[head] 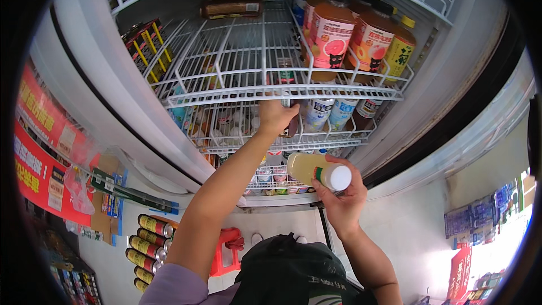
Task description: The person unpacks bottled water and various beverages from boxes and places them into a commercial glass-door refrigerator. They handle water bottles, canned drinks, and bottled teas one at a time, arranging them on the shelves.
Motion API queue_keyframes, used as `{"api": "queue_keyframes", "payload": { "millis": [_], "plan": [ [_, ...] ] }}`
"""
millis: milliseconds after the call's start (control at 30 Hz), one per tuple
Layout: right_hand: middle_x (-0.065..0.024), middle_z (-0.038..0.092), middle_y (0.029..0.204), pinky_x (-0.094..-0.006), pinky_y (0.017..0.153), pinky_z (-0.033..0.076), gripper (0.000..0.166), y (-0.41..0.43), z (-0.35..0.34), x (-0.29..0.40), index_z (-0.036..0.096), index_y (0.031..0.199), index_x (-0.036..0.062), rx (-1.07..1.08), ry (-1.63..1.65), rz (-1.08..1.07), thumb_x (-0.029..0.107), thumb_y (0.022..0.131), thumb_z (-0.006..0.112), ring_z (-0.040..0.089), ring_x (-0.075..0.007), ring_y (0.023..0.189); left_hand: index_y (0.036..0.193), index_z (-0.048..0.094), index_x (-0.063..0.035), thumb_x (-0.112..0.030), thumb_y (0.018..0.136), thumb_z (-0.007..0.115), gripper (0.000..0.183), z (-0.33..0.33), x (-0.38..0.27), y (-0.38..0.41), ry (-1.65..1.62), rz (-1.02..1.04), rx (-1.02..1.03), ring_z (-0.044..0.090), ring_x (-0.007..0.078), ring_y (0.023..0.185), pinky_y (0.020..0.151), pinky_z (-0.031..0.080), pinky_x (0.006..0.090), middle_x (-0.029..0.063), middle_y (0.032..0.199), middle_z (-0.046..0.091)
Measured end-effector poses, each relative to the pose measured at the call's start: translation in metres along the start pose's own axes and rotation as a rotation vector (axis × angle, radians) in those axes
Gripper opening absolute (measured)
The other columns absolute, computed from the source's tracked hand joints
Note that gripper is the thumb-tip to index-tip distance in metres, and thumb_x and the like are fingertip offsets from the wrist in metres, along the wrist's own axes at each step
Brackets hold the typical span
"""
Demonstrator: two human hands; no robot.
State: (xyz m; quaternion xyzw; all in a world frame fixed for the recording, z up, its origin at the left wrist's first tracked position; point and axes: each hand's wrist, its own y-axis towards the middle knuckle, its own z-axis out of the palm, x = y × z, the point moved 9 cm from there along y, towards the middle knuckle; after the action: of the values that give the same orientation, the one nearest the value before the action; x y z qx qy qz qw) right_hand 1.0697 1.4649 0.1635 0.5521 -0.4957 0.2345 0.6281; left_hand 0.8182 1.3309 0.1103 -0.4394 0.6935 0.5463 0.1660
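My left hand (276, 115) reaches into an open drinks fridge, under the front rail of a wire shelf (237, 93). Its fingers are round a dark brown bottle (289, 130), partly hidden by the hand and the wires. In front of the fridge, my right hand (345, 205) grips a bottle of pale yellow drink (305, 167), tilted with its white cap toward me. Right of my left hand, bottles with white and blue labels (318, 114) stand on the lower shelf.
Large pink-labelled bottles (332, 36) fill the upper shelf's right side. Two brown bottles (233, 8) lie at its back. Several cans (146, 258) are stacked at lower left, near a red plastic stool (218, 258). The fridge's door edge (427, 144) is on the right.
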Motion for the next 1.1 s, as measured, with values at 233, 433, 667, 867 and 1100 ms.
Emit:
{"api": "queue_keyframes", "payload": {
  "millis": [233,433,667,867,1100],
  "plan": [
    [-0.0133,0.064,0.111,-0.0277,0.086,0.048,0.047,0.013,0.001,0.012,0.054,0.113,-0.0015,-0.029,0.039,-0.086,-0.003,0.071,0.076,0.061,-0.0156,0.098,0.135,0.034,0.0038,-0.004,0.068,0.076,0.079,0.01,0.026,-0.007,-0.327,-0.062,-0.082,0.06,0.0158,0.088,0.077,0.05,0.03,0.0122,0.103,0.064],
    [-0.0146,0.064,0.11,-0.0383,0.101,0.041,0.049,0.019,-0.006,0.011,0.053,0.113,-0.0029,-0.034,-0.006,-0.159,-0.002,0.07,0.077,0.061,-0.0204,0.104,0.133,0.038,0.0023,-0.028,0.063,0.08,0.088,0.007,0.015,-0.01,0.057,-0.025,-0.154,0.049,0.0451,0.107,0.092,0.042,0.0479,0.0288,0.117,0.05],
    [-0.015,0.063,0.111,-0.0402,0.101,0.042,0.05,0.028,-0.005,0.022,0.052,0.112,-0.0042,-0.014,-0.017,-0.245,-0.002,0.069,0.077,0.058,-0.0258,0.11,0.124,0.045,0.0001,-0.032,0.07,0.079,0.071,0.015,0.014,-0.008,0.094,-0.148,0.373,0.056,0.0253,0.105,0.089,0.046,0.037,0.0171,0.113,0.059],
    [-0.016,0.062,0.115,-0.0349,0.093,0.046,0.05,0.051,0.023,0.021,0.053,0.115,-0.0018,0.094,-0.033,-0.321,-0.003,0.07,0.075,0.056,-0.0294,0.115,0.138,0.032,-0.006,-0.023,0.084,0.071,0.069,0.022,0.048,-0.006,-0.611,-0.264,0.576,0.055,0.0122,0.102,0.085,0.047,0.0277,0.0061,0.117,0.058],
    [-0.0156,0.062,0.114,-0.0331,0.09,0.048,0.052,0.077,0.067,-0.018,0.052,0.117,0.0008,0.139,-0.199,-0.372,-0.002,0.07,0.075,0.061,-0.0281,0.108,0.135,0.038,-0.0021,-0.009,0.077,0.075,0.07,0.04,0.082,0.013,-0.59,-0.108,0.409,0.055,0.0153,0.105,0.094,0.045,0.0308,0.0058,0.116,0.059]
  ]
}}
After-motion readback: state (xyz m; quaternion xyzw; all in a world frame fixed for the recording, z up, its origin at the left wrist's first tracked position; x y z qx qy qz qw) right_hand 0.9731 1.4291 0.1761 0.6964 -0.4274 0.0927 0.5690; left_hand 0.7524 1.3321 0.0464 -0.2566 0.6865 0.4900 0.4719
